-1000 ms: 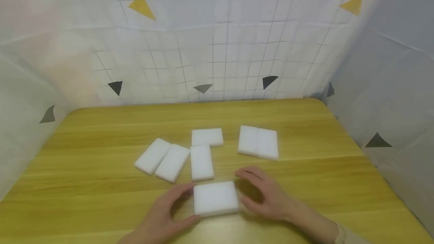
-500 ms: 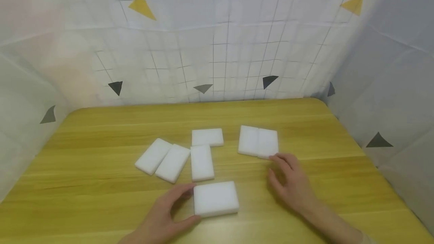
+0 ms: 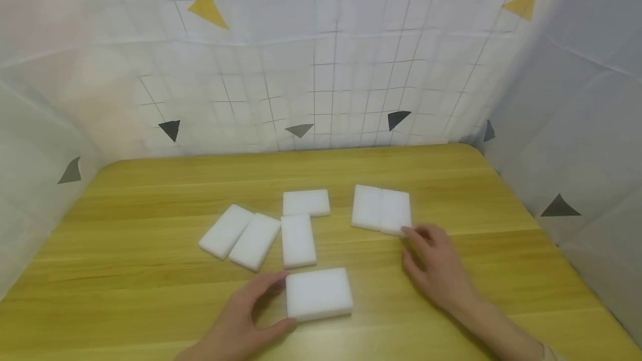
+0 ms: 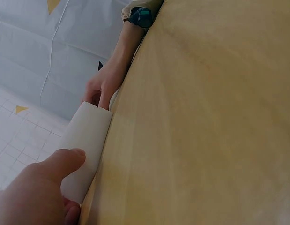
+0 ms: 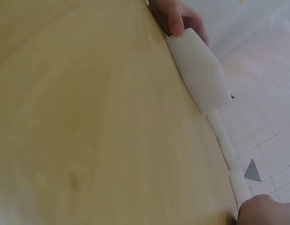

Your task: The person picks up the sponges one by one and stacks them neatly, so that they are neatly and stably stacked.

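Beyond the near block (image 3: pixel 318 293) gripped by the left hand (image 3: pixel 241 322), five blocks lie; right hand (image 3: pixel 436 269) relaxed.

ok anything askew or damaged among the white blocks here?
No damage. The left pair of white blocks lies angled to the table edge, unlike the squarer others. Left hand holds the nearest block; right hand touches the right pair.

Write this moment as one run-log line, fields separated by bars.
left hand grips thick white foam block | right hand touches flat white foam pad
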`<state>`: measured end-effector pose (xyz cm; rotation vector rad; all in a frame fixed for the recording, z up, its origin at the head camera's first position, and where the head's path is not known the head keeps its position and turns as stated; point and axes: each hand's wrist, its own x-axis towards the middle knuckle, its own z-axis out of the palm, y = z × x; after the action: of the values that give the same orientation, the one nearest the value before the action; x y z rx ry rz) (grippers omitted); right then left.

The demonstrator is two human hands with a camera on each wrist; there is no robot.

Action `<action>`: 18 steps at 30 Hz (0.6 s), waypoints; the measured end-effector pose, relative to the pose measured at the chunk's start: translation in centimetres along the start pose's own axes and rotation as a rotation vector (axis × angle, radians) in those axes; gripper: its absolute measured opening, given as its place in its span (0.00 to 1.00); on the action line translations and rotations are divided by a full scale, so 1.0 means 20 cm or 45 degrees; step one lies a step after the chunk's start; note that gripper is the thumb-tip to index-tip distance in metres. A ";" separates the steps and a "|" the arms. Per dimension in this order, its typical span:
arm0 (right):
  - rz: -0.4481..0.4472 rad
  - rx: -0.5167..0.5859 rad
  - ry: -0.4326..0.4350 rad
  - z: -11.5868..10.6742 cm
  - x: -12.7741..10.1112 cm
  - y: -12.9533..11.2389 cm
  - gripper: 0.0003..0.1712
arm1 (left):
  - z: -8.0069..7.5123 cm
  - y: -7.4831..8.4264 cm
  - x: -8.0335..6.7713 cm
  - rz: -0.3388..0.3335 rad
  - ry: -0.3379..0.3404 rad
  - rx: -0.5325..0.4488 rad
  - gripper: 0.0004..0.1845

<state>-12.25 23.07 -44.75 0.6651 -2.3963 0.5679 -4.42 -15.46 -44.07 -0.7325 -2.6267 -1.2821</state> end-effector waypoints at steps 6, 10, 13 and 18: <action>0.020 0.002 0.034 0.01 0.00 0.02 0.22 | -0.01 0.01 0.00 -0.050 -0.015 0.012 0.36; 0.056 -0.019 0.053 0.01 0.00 0.04 0.21 | -0.01 0.01 0.00 -0.064 -0.023 0.022 0.36; 0.081 -0.039 0.063 0.00 0.01 0.05 0.21 | -0.01 0.01 0.00 -0.071 -0.023 0.030 0.36; 0.102 -0.056 0.085 0.00 0.02 0.06 0.22 | -0.01 0.01 0.00 -0.078 -0.024 0.028 0.35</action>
<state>-13.23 23.95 -44.89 0.5252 -2.3744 0.5600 -4.32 -15.50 -43.78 -0.6685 -2.6937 -1.2654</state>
